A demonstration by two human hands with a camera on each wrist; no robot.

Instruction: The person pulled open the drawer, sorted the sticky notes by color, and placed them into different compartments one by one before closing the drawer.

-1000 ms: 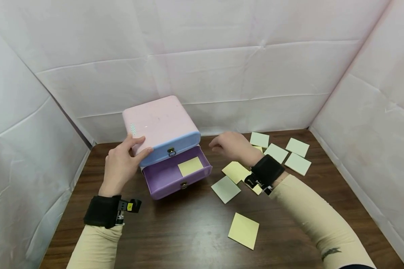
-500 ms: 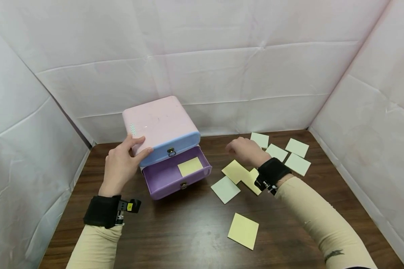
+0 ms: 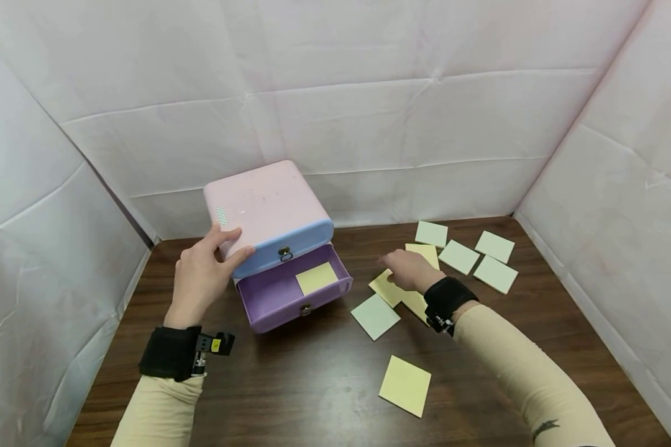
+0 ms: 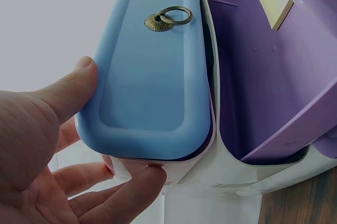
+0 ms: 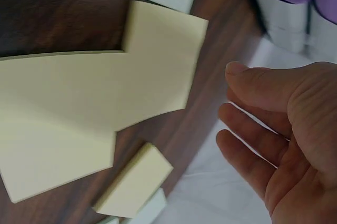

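Note:
A pink drawer box (image 3: pixel 265 205) stands at the back left of the table. Its blue top drawer (image 4: pixel 150 71) is closed, and its purple bottom drawer (image 3: pixel 274 292) is pulled out with a yellow note pad (image 3: pixel 316 277) inside. My left hand (image 3: pixel 204 273) grips the box's front left corner, thumb on the blue front and fingers round the side. My right hand (image 3: pixel 405 270) hovers low over overlapping yellow notes (image 5: pixel 131 87) to the right of the drawer. Its fingers (image 5: pixel 247 124) are loosely bent and hold nothing.
A pale green note (image 3: pixel 375 315) and a yellow note (image 3: pixel 405 385) lie on the brown table (image 3: pixel 291 397) nearer me. Several more pale green notes (image 3: pixel 494 273) lie at the back right. White cloth walls close in three sides.
My right hand moved away from the open purple drawer, to the right and then down toward me, onto the yellow notes. My left hand and the box stayed still.

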